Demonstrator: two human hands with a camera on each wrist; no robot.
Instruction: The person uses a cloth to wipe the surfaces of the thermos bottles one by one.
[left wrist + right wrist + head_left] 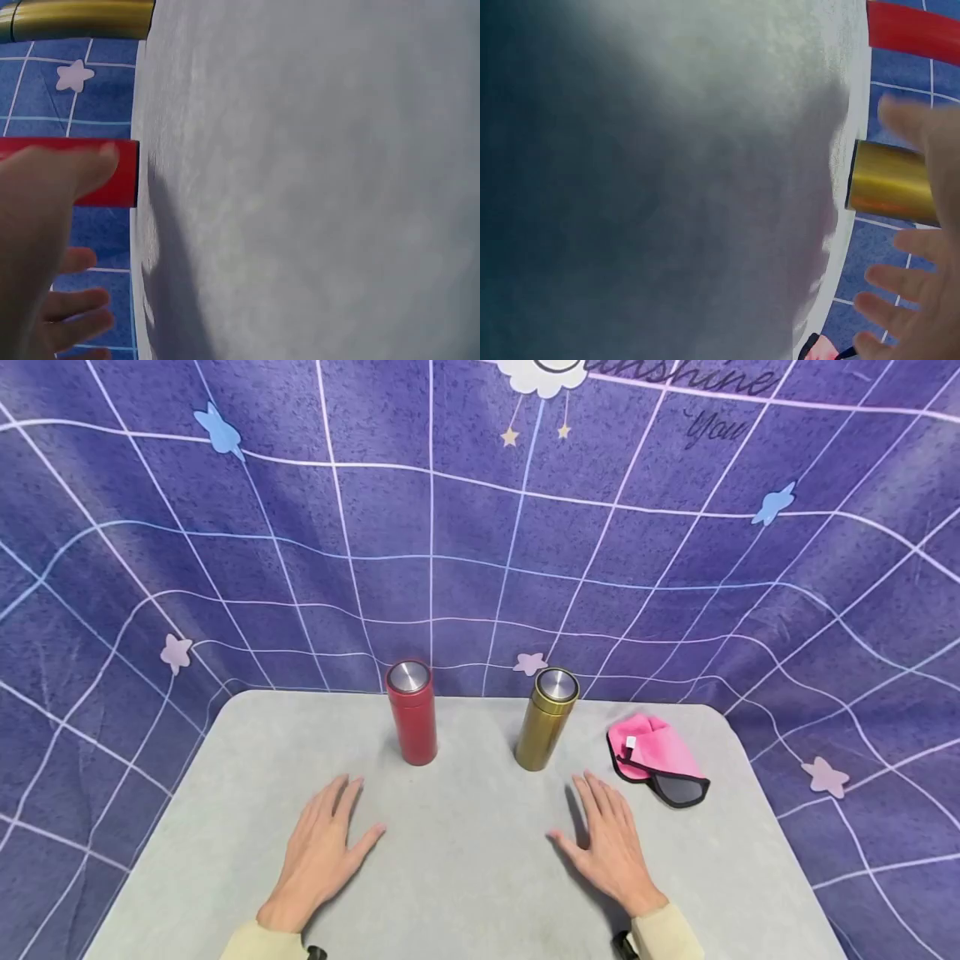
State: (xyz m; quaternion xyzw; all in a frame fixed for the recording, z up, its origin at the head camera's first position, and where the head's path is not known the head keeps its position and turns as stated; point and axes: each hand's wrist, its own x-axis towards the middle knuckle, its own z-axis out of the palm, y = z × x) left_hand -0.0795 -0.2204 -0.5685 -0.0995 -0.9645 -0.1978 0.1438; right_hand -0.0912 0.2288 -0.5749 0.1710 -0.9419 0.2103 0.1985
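In the head view a red bottle (415, 718) with a silver lid stands upright on the grey table (465, 877), and a gold bottle (543, 722) stands to its right. The left hand (318, 852) is nearer the front than the red bottle, fingers spread, holding nothing. Nearer the front than the gold bottle is the right hand (609, 847), also spread and empty. In the left wrist view the left thumb overlaps the red bottle (120, 176) without visible grip. The right wrist view shows the gold bottle (891, 182) beyond the right hand (937, 255).
A pink cloth (660, 743) with black-rimmed dark glasses (681, 789) lies on the table's right side. Behind the table hangs a purple curtain (390, 577) with white grid lines and stars.
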